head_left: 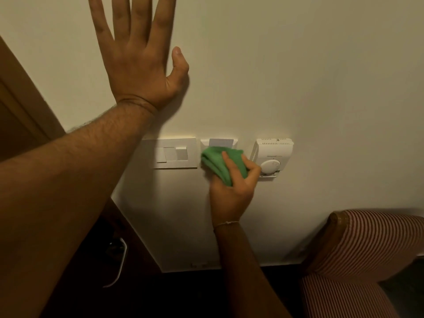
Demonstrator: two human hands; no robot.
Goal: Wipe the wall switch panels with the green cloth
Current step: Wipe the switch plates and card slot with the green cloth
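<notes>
On middle panel: right hand presses green cloth.

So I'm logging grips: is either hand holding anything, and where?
The right hand holds the green cloth, bunched at its lower right. The left hand lies flat on the wall, holding nothing.

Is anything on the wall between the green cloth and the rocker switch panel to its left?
Nothing visible. The green cloth, bunched in the right hand, covers the middle card panel; only a narrow gap of bare wall separates it from the rocker switch panel. The left hand rests flat higher up.
</notes>
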